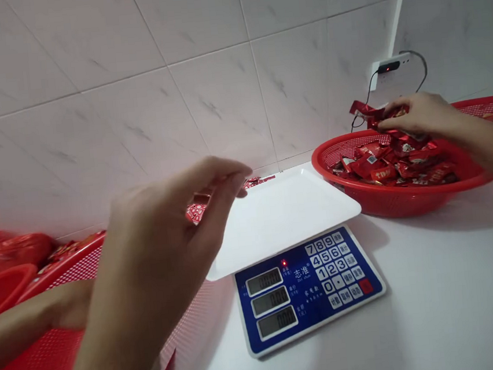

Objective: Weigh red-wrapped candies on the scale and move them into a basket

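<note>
My left hand is raised left of the weighing scale, thumb and fingers pinched together with nothing visible between them. The scale's white tray lies partly behind that hand. Its three displays show zeros, though the digits are faint. On the right, my right hand grips several red-wrapped snack packets above a red plastic basket. More red packets fill much of that basket.
Another person's forearm reaches in from the left over a red perforated basket. Red bags lie along the wall at far left. Behind the tray are red-and-white packets. A power strip with cables is mounted on the tiled wall.
</note>
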